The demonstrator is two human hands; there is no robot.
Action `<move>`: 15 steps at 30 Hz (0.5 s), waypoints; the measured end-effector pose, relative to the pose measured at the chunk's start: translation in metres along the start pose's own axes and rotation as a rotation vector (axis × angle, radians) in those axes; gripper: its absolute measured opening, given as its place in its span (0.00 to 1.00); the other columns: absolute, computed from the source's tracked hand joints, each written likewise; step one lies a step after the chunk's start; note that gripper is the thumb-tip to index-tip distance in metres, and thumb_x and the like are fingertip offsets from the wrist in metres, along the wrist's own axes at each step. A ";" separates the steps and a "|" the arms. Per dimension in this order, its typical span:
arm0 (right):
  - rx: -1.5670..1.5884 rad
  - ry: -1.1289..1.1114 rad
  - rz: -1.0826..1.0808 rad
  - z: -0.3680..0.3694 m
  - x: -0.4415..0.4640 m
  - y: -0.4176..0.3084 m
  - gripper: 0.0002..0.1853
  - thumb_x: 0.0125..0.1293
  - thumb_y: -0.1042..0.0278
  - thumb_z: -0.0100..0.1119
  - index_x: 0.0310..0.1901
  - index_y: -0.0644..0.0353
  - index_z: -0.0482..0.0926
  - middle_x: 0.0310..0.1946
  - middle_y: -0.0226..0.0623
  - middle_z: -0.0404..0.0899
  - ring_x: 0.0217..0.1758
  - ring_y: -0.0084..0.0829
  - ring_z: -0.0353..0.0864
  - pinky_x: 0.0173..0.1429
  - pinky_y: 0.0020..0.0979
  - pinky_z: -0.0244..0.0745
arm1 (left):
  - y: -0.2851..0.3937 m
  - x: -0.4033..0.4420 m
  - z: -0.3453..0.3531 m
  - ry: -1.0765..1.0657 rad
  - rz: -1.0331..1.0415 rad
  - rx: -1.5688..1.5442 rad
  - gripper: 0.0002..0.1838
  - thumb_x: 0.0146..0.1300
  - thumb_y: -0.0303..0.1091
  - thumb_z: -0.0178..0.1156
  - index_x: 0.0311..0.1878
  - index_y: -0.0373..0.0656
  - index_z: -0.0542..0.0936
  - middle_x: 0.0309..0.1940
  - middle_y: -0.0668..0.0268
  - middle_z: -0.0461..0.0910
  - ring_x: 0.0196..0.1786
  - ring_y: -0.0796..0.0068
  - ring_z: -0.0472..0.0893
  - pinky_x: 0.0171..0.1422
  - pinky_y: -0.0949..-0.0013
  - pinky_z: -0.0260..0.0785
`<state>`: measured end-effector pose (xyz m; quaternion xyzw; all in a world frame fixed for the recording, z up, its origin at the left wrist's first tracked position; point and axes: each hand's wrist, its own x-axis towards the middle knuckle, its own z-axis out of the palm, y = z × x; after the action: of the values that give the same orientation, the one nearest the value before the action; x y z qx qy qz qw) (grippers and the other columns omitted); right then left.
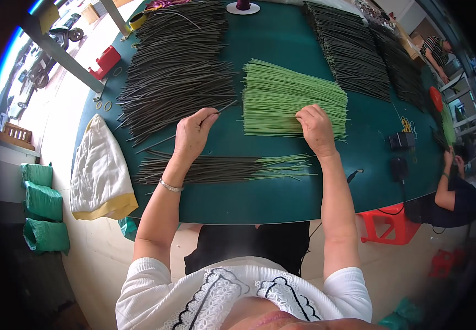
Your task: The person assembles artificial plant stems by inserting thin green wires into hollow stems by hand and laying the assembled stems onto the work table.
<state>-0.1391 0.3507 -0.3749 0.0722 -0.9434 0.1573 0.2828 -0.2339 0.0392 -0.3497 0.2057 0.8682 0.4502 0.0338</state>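
My left hand (194,132) pinches one thin dark tube (228,105), whose tip points up and right toward the green pile. Just beyond it lies a broad pile of dark thin tubes (177,71). Over the right half of a pile of thin green sticks (282,93), my right hand (316,126) has its fingertips pressed together; what is between them is too small to make out. Nearer to me, below both hands, a row of dark tubes (210,169) lies flat with green stick ends (285,165) showing at their right side.
More dark bundles (351,49) lie at the back right of the green table (271,203). A white cloth piece with yellow trim (103,170) rests at the left edge. A spool (243,6) stands at the back. Another person (452,192) sits at right, near a red stool (389,224).
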 end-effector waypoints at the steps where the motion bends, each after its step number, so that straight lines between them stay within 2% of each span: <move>1: -0.001 -0.001 0.002 0.000 0.000 0.001 0.04 0.60 0.77 0.65 0.36 0.59 0.82 0.35 0.32 0.80 0.43 0.37 0.78 0.51 0.37 0.74 | -0.008 0.000 -0.001 -0.003 0.000 -0.001 0.09 0.73 0.29 0.60 0.51 0.36 0.85 0.31 0.66 0.83 0.33 0.82 0.77 0.40 0.74 0.72; 3: 0.022 -0.006 0.019 0.000 0.001 0.003 0.03 0.61 0.76 0.66 0.35 0.59 0.82 0.33 0.32 0.80 0.43 0.37 0.78 0.51 0.37 0.73 | -0.020 -0.001 0.001 -0.042 -0.002 -0.245 0.10 0.74 0.29 0.60 0.52 0.36 0.85 0.31 0.69 0.82 0.33 0.83 0.75 0.39 0.76 0.70; 4: 0.019 -0.009 0.022 -0.001 0.001 0.003 0.03 0.61 0.76 0.66 0.35 0.59 0.82 0.33 0.32 0.80 0.43 0.37 0.78 0.51 0.37 0.73 | -0.024 -0.002 0.003 -0.030 0.044 -0.228 0.10 0.74 0.29 0.60 0.52 0.35 0.84 0.31 0.71 0.81 0.33 0.83 0.72 0.39 0.78 0.68; 9: 0.127 0.112 0.054 -0.005 0.003 -0.002 0.01 0.64 0.74 0.66 0.37 0.58 0.83 0.34 0.31 0.82 0.43 0.35 0.79 0.51 0.36 0.71 | -0.013 -0.005 0.006 -0.043 -0.003 -0.268 0.09 0.72 0.30 0.62 0.49 0.35 0.85 0.27 0.70 0.79 0.32 0.81 0.74 0.38 0.74 0.69; 15: 0.194 0.119 0.052 -0.007 0.003 -0.005 0.03 0.64 0.73 0.68 0.37 0.58 0.83 0.34 0.30 0.83 0.43 0.35 0.79 0.53 0.35 0.71 | -0.018 -0.003 0.009 -0.023 -0.010 -0.292 0.09 0.71 0.31 0.63 0.46 0.36 0.86 0.26 0.72 0.76 0.30 0.82 0.71 0.35 0.74 0.66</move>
<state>-0.1371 0.3483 -0.3664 0.0652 -0.9070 0.2590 0.3257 -0.2349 0.0357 -0.3691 0.1995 0.7941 0.5692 0.0754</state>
